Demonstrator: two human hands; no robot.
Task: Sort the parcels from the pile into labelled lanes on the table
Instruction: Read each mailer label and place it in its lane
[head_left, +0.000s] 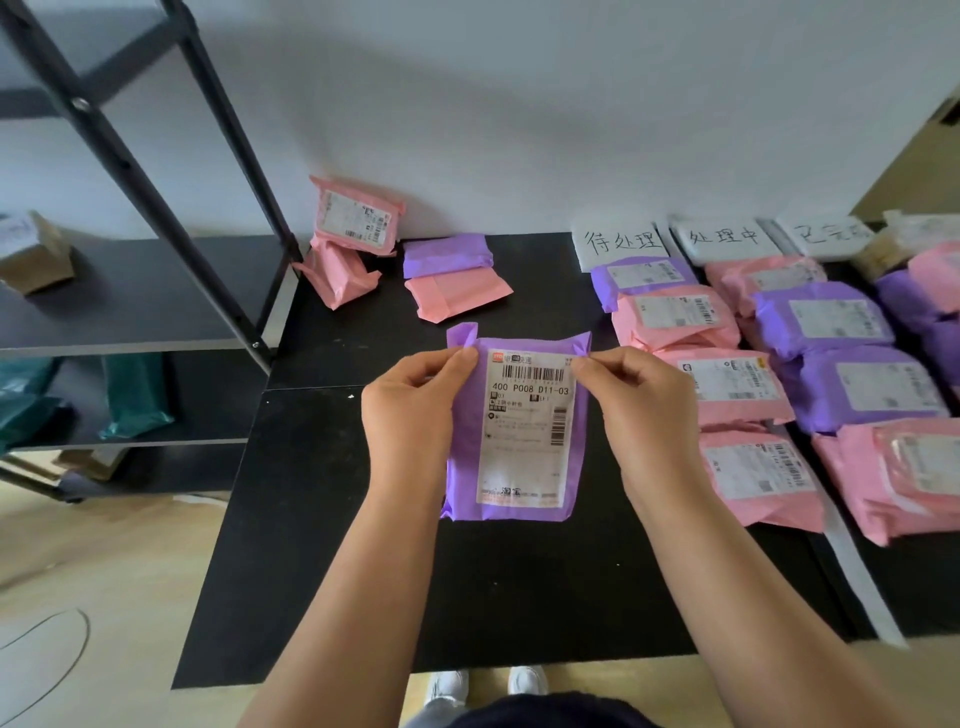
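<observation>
– What's around?
– A black shelf rack (130, 291) stands left. A loose pile of parcels (358, 228) sits at the far edge of the bench (337, 571). On the right, rows of pink and purple parcels (675, 317) lie below handwritten lane labels (623, 241).
– Anything unclear?
– The third label (826, 234) is blurred, and the rightmost row is cut off.
– The hands?
– The purple parcel (519, 441) is held over mid-bench, label facing up. The left hand (410, 410) and right hand (639, 410) each pinch a top corner.

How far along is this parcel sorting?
Mostly done: many sorted parcels, pink and purple, lie in rows below the handwritten lane labels on the right. In hand: left hand and right hand pinch the top corners of a purple parcel, label up. Left: four parcels in the pile near the wall.
</observation>
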